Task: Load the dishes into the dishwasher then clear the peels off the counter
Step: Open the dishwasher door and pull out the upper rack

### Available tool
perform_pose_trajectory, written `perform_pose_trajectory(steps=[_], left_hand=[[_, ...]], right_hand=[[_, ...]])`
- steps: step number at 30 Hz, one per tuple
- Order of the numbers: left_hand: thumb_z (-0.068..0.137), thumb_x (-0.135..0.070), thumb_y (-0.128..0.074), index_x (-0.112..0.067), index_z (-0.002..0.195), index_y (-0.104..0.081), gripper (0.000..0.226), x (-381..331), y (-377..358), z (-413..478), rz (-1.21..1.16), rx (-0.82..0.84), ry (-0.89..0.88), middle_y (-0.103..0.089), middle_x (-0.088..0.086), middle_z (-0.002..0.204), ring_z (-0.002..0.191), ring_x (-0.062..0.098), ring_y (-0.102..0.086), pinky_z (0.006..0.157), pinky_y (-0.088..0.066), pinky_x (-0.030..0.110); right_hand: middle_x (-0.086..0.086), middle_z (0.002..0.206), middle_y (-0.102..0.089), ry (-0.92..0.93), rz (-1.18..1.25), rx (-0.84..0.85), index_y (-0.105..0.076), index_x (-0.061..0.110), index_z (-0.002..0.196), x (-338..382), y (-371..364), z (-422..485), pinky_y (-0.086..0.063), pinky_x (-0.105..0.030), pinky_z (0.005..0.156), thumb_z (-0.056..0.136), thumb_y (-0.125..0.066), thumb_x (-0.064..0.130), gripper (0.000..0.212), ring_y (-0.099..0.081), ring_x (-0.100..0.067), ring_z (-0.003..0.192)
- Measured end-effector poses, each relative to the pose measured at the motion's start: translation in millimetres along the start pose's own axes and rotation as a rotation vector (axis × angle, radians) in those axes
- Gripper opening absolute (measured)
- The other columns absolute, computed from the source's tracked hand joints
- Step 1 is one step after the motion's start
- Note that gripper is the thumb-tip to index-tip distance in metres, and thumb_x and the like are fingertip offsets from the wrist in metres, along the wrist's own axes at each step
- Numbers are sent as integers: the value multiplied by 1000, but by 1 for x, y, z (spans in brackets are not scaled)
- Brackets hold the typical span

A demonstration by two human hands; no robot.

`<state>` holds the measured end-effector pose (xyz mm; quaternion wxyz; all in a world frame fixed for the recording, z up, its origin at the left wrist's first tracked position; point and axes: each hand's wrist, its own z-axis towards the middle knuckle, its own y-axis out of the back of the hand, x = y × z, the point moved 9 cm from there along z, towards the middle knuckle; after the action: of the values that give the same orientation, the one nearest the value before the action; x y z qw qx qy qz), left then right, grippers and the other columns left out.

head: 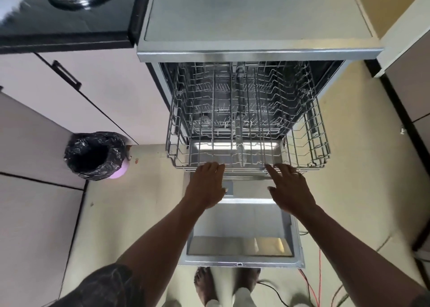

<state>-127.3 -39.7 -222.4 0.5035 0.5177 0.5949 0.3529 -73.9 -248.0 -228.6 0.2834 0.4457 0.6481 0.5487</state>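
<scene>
Left hand (206, 185) and right hand (290, 185), fingers spread and released, touch the front rim of the upper rack (244, 130); bin (97, 155) at left.

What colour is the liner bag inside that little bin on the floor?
Black, over a pale purple bin; clearest in the head view.

Open dishwasher (256, 53), empty wire rack (246, 130) pulled out.

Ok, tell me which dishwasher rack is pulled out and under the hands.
The upper rack: it is slid out over the open door, and the left hand and right hand touch its front edge. The lower rack sits inside the tub.
</scene>
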Motion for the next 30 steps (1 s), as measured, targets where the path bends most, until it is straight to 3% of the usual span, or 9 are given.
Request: perform_pose_trajectory(steps=[5, 15, 26, 30], left_hand=[[85, -34, -62, -11, 137, -52, 58, -7, -4, -24, -28, -54, -11, -59, 9, 132, 124, 31, -51, 107, -41, 43], [92, -41, -58, -14, 150, -39, 67, -22, -21, -65, -31, 34, -11, -46, 7, 150, 140, 28, -38, 119, -26, 40], [93, -44, -55, -14, 153, -32, 71, -29, -29, -84, -16, 89, -1, -41, 8, 154, 143, 27, -33, 119, -25, 41], [95, -45, -55, -15, 153, -32, 70, -30, -24, -86, -13, 104, -2, -39, 5, 156, 145, 25, -30, 120, -23, 42]], right_hand=[[-11, 140, -54, -18, 34, -15, -43, 22, 150, 4, -6, -26, -52, -49, 93, 80, -77, 32, 78, -49, -36, 129], [-13, 128, -60, -23, 99, -50, -54, 17, 141, 16, -13, -74, -55, -49, 86, 71, -86, 28, 77, -57, -37, 118], [-14, 125, -63, -22, 73, -35, -59, 13, 136, 23, -15, -96, -56, -47, 83, 64, -91, 31, 81, -59, -38, 116], [-13, 129, -62, -43, 53, 2, -59, 13, 135, 22, -15, -95, -55, -49, 88, 69, -88, 34, 75, -59, -37, 119]])
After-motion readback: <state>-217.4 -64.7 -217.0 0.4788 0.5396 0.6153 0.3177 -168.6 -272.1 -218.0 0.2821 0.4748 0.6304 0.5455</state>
